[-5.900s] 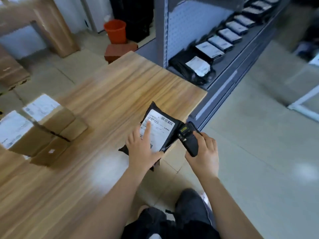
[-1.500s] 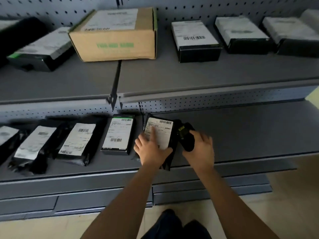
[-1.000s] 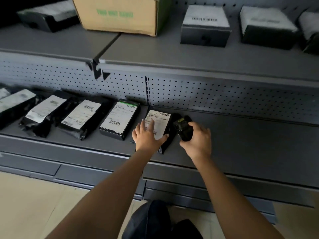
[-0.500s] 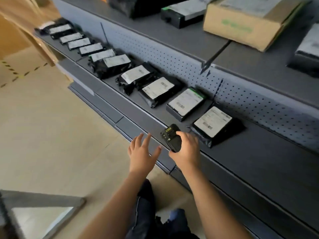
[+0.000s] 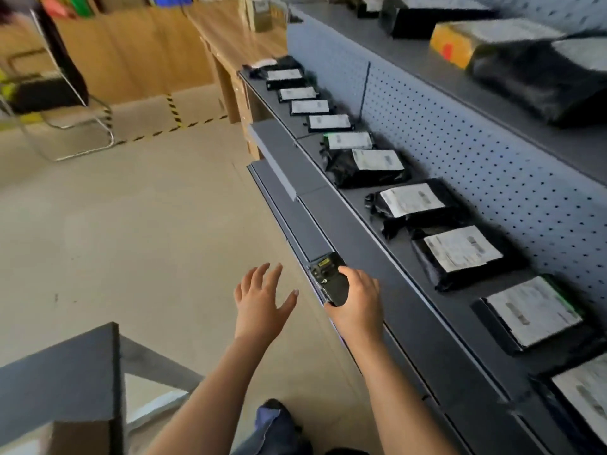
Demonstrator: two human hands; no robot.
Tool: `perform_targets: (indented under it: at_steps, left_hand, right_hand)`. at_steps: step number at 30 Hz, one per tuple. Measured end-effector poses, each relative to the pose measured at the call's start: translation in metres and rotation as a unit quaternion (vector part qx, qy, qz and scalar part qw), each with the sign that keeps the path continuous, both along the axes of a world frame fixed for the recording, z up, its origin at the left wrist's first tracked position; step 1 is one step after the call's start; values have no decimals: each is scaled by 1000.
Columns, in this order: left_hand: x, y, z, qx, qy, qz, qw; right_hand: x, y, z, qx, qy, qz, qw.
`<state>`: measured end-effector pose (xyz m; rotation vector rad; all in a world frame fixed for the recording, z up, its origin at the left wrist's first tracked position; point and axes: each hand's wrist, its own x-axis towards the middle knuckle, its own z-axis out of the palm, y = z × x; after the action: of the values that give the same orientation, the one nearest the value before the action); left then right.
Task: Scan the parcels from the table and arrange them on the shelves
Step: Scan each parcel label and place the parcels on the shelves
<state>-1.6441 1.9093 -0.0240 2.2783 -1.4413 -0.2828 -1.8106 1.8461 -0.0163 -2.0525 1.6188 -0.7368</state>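
One handheld scanner (image 5: 329, 281) — right hand (image 5: 358, 303) grips it, long axis pointing ahead past the fingers; left hand (image 5: 262, 303) empty, fingers spread; roughly eleven black parcels (image 5: 460, 252) line the lower shelf (image 5: 427, 307) — right of those fingers.

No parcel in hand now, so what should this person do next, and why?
Probably head toward the table for another parcel: the left hand is open and empty, the right hand only grips the scanner, and the parcels on the shelf lie in a row, labels up.
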Motion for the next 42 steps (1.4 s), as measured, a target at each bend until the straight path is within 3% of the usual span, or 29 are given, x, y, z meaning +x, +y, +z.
perform_targets:
  at_steps: [14, 28, 36, 42]
  left_hand:
    - [180, -120, 22, -40, 29, 110, 993]
    - [356, -310, 35, -56, 54, 233, 969]
    - [458, -377, 24, -39, 73, 258, 963]
    - [584, -434, 12, -38, 72, 236, 968]
  right_hand:
    - [204, -145, 21, -22, -18, 76, 997]
    - [413, -364, 30, -30, -27, 219, 975]
    - [520, -432, 17, -18, -1, 249, 968]
    - [636, -489, 3, -1, -5, 227, 974]
